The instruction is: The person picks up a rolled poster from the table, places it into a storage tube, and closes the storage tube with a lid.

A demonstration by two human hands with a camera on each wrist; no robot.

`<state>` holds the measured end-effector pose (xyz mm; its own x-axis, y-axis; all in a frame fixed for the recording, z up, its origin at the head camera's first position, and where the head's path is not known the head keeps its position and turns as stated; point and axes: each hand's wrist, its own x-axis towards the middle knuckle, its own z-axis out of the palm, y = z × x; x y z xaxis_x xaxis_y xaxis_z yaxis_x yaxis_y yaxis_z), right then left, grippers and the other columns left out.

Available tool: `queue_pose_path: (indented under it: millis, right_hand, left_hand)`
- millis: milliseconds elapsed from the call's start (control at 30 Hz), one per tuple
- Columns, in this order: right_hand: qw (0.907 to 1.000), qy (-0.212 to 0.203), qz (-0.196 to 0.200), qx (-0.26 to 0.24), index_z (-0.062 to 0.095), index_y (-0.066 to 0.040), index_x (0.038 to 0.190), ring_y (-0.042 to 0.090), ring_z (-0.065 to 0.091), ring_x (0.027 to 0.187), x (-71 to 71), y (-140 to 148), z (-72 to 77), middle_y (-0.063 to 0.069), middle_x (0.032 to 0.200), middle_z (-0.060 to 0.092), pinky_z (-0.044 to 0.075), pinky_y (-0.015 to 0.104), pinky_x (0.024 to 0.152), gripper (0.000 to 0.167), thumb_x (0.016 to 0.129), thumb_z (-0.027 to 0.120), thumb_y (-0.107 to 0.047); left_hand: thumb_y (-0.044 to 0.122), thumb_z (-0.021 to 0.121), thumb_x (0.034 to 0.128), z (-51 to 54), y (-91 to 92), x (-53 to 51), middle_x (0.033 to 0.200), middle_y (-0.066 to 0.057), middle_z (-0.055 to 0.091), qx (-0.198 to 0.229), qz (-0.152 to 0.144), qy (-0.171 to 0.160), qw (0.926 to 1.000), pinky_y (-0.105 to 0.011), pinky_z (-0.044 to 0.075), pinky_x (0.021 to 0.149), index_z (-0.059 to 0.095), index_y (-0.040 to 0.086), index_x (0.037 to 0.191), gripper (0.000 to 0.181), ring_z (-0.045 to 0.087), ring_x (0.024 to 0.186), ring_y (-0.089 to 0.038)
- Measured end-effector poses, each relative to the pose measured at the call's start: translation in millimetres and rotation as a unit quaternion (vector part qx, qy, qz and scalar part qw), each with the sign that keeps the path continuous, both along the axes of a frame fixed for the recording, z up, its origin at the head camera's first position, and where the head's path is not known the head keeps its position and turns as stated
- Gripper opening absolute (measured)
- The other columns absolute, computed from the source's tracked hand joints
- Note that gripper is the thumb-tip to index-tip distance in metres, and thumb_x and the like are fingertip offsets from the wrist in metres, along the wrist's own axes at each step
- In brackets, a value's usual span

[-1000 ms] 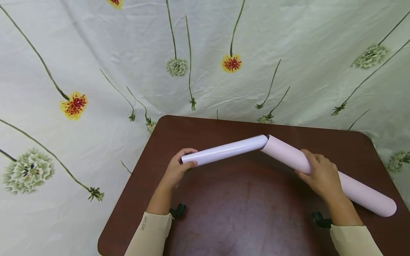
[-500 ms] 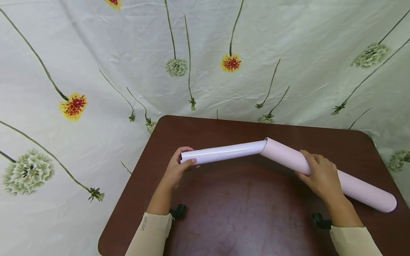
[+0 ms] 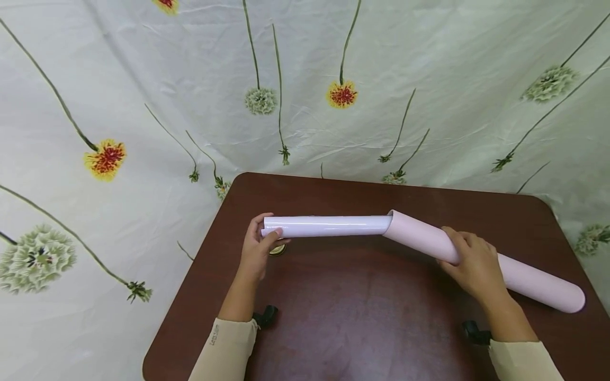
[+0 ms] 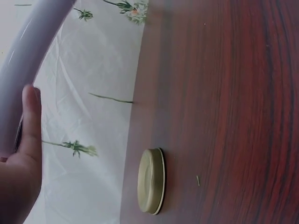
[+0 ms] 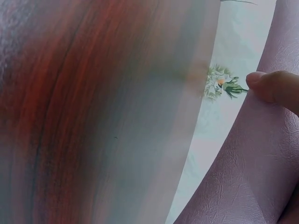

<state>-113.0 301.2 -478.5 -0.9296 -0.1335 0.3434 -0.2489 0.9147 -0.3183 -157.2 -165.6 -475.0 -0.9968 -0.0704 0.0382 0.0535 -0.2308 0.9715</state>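
My left hand [image 3: 257,248] grips the left end of a glossy white paper roll [image 3: 329,226], thumb in front and fingers behind. The roll's right end sits inside the open mouth of a pale pink tube [image 3: 419,233]; how deep it reaches is hidden. My right hand [image 3: 476,264] holds the tube around its middle from above. The tube slopes down to the right, while the roll lies nearly level, so the two meet at an angle. In the right wrist view a thumb [image 5: 275,88] presses the tube's textured surface [image 5: 247,154].
A gold round lid [image 4: 152,181] lies on the dark red-brown table [image 3: 362,317], below the left hand and partly hidden in the head view. A flower-printed white cloth [image 3: 305,121] hangs behind the table. Dark wrist mounts [image 3: 265,316] show by both forearms.
The white roll has swung from a slant to nearly level, and its right end has gone into the tube's mouth. Both hands have shifted slightly left; the gold lid has come into view.
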Motion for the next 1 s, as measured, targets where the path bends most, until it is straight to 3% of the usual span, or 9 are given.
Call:
queue_pose_path:
  millis: [233, 533, 733, 833, 1000]
  right_hand:
    - [1.0000, 0.005, 0.005, -0.001, 0.049, -0.017, 0.144, 0.048, 0.054, 0.110, 1.8, -2.1, -4.2, 0.026, 0.119, 0.059, 0.035, 0.065, 0.092, 0.082, 0.071, 0.088, -0.016]
    - [0.9999, 0.004, 0.010, 0.003, 0.049, -0.017, 0.144, 0.048, 0.054, 0.112, 2.8, -4.1, -4.2, 0.025, 0.120, 0.058, 0.035, 0.065, 0.093, 0.083, 0.071, 0.088, -0.016]
    - [0.9998, 0.012, 0.014, 0.003, 0.049, -0.017, 0.144, 0.047, 0.055, 0.111, 2.9, -4.9, -3.9, 0.025, 0.119, 0.059, 0.035, 0.065, 0.092, 0.084, 0.070, 0.089, -0.016]
    - [0.9998, 0.015, 0.016, 0.001, 0.050, -0.017, 0.143, 0.046, 0.055, 0.110, 3.1, -5.1, -4.5, 0.024, 0.119, 0.059, 0.035, 0.065, 0.092, 0.084, 0.069, 0.089, -0.015]
    - [0.9996, 0.020, 0.020, -0.001, 0.051, -0.017, 0.143, 0.046, 0.055, 0.109, 3.7, -5.5, -6.1, 0.024, 0.117, 0.059, 0.035, 0.065, 0.092, 0.084, 0.069, 0.089, -0.015]
  left_hand:
    - [-0.002, 0.066, 0.0912, 0.6, 0.5, -0.7, 0.109, 0.002, 0.062, -0.013, 0.042, -0.008, 0.9990, -0.027, 0.059, 0.080, 0.043, 0.000, 0.142, 0.056, 0.062, 0.095, -0.011]
    - [-0.011, 0.066, 0.0890, -0.7, 2.8, -2.8, 0.117, 0.001, 0.055, 0.005, 0.075, 0.005, 0.9971, -0.025, 0.059, 0.080, 0.043, 0.003, 0.141, 0.059, 0.061, 0.098, -0.011]
    - [-0.004, 0.071, 0.0894, -1.7, 2.8, -2.2, 0.119, 0.000, 0.058, -0.050, 0.088, 0.011, 0.9948, -0.019, 0.054, 0.083, 0.047, 0.004, 0.142, 0.058, 0.060, 0.098, -0.010]
    - [0.000, 0.074, 0.0889, -4.0, 2.9, -2.4, 0.119, 0.000, 0.061, -0.087, 0.099, 0.010, 0.9912, -0.016, 0.049, 0.077, 0.053, 0.006, 0.140, 0.056, 0.059, 0.092, -0.013]
    - [0.001, 0.075, 0.0883, -6.3, 4.3, -1.8, 0.120, -0.005, 0.063, -0.099, 0.106, 0.015, 0.9893, -0.016, 0.049, 0.070, 0.056, 0.009, 0.139, 0.055, 0.058, 0.085, -0.016]
